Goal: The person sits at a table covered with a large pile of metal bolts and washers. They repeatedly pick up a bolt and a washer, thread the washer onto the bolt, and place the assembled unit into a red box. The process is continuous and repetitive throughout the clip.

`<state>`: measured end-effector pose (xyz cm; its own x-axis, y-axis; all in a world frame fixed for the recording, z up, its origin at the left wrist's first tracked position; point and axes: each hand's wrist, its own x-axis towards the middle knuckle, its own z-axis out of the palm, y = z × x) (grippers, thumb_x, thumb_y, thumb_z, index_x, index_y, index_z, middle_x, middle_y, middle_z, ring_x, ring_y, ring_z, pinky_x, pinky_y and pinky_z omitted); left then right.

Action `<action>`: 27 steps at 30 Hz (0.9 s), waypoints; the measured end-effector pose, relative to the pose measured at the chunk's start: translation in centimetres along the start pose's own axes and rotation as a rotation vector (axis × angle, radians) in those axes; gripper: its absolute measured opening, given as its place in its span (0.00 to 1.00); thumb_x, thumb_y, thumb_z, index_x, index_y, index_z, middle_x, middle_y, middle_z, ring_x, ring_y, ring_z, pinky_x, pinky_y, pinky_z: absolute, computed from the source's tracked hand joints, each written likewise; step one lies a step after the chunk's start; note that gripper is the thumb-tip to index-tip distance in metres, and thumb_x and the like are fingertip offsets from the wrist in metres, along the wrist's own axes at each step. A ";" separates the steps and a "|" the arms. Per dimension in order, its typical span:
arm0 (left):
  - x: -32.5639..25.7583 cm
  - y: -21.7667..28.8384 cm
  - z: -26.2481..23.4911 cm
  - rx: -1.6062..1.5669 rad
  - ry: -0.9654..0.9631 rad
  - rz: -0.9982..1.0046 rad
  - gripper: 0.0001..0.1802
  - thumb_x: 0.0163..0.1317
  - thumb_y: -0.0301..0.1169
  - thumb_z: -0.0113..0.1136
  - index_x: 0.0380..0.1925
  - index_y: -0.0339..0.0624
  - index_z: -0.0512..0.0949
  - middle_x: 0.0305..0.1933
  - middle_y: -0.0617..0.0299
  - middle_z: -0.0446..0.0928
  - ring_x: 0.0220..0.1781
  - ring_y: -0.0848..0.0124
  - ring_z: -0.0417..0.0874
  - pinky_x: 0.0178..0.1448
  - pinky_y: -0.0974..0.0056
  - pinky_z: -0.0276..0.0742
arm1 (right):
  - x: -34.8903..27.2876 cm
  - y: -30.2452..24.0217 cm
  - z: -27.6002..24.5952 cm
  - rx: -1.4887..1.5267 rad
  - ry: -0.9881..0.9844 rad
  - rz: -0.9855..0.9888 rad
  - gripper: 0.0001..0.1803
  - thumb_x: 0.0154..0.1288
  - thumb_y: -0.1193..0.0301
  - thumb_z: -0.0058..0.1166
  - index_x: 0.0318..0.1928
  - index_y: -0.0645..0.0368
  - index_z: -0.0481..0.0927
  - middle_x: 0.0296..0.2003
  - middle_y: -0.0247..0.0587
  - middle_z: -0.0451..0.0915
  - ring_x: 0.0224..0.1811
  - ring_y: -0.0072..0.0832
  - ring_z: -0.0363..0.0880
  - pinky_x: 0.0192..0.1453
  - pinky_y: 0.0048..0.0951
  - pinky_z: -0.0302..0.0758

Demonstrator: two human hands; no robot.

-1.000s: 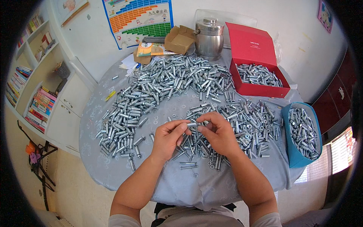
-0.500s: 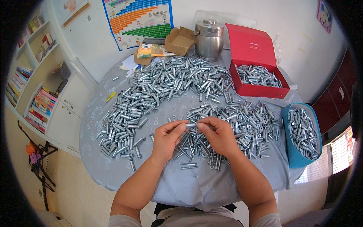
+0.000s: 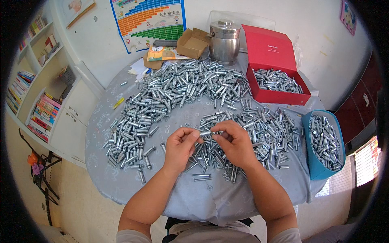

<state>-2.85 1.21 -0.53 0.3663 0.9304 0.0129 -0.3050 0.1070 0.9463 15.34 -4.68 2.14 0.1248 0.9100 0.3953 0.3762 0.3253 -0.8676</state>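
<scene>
Left hand [image 3: 181, 145] and right hand [image 3: 234, 141] pinching one metal sleeve bolt [image 3: 205, 133] between fingertips, above loose bolts [image 3: 259, 133] on round table [image 3: 202, 198], centre near

Both hands [image 3: 208, 146] raised, fingertips pinched together

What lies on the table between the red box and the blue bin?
In the head view, loose silver bolts and bare grey tablecloth lie between the red box and the blue bin.
</scene>
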 end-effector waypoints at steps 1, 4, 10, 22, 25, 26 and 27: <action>0.0 0.0 0.0 0.000 0.004 -0.008 0.08 0.69 0.33 0.62 0.38 0.39 0.79 0.29 0.61 0.81 0.17 0.83 0.67 0.19 0.77 0.58 | 0.0 0.0 0.0 0.007 0.007 -0.023 0.13 0.59 0.83 0.62 0.44 0.58 0.83 0.41 0.34 0.80 0.31 0.17 0.74 0.35 0.20 0.72; -0.1 0.5 0.0 -0.016 0.010 -0.046 0.11 0.70 0.36 0.62 0.35 0.39 0.79 0.27 0.62 0.80 0.17 0.83 0.66 0.20 0.77 0.58 | 0.0 0.0 0.0 -0.027 0.009 -0.104 0.13 0.58 0.85 0.61 0.44 0.58 0.83 0.42 0.35 0.81 0.32 0.17 0.75 0.35 0.20 0.73; 0.0 0.5 -0.3 -0.016 0.059 -0.066 0.14 0.70 0.40 0.61 0.30 0.42 0.77 0.24 0.63 0.79 0.15 0.82 0.66 0.18 0.76 0.57 | 0.1 -1.0 0.0 -0.019 0.096 -0.123 0.16 0.60 0.83 0.60 0.49 0.58 0.83 0.42 0.35 0.81 0.33 0.18 0.77 0.34 0.20 0.74; 0.0 0.0 0.1 -0.042 0.017 0.007 0.08 0.68 0.30 0.64 0.41 0.37 0.79 0.33 0.60 0.83 0.20 0.85 0.68 0.22 0.78 0.62 | -0.2 -0.2 0.5 -0.244 0.005 -0.141 0.15 0.65 0.78 0.56 0.53 0.62 0.82 0.39 0.51 0.83 0.39 0.46 0.83 0.44 0.38 0.80; 0.0 -0.1 0.1 -0.013 0.006 0.009 0.08 0.67 0.29 0.64 0.42 0.37 0.79 0.33 0.60 0.83 0.20 0.84 0.68 0.22 0.78 0.61 | -0.3 0.3 0.7 -0.301 0.058 -0.222 0.17 0.66 0.78 0.55 0.55 0.61 0.80 0.39 0.51 0.83 0.39 0.47 0.84 0.42 0.39 0.80; 0.0 -0.1 0.1 -0.003 0.003 0.009 0.08 0.67 0.29 0.64 0.42 0.37 0.79 0.33 0.60 0.84 0.19 0.84 0.68 0.22 0.78 0.61 | -0.3 0.3 0.7 -0.324 0.046 -0.225 0.18 0.66 0.78 0.55 0.56 0.60 0.80 0.39 0.51 0.83 0.39 0.47 0.84 0.41 0.39 0.80; 0.0 0.0 0.1 -0.025 0.005 -0.015 0.08 0.67 0.29 0.64 0.42 0.37 0.79 0.33 0.60 0.84 0.19 0.84 0.68 0.22 0.78 0.61 | -0.3 0.4 0.5 -0.347 0.034 -0.228 0.18 0.66 0.78 0.54 0.57 0.60 0.80 0.39 0.51 0.84 0.39 0.47 0.84 0.41 0.40 0.80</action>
<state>-2.81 1.17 -0.53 0.3669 0.9303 -0.0025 -0.3212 0.1292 0.9381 14.94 -4.71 1.51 0.0305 0.8140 0.5800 0.6843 0.4059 -0.6058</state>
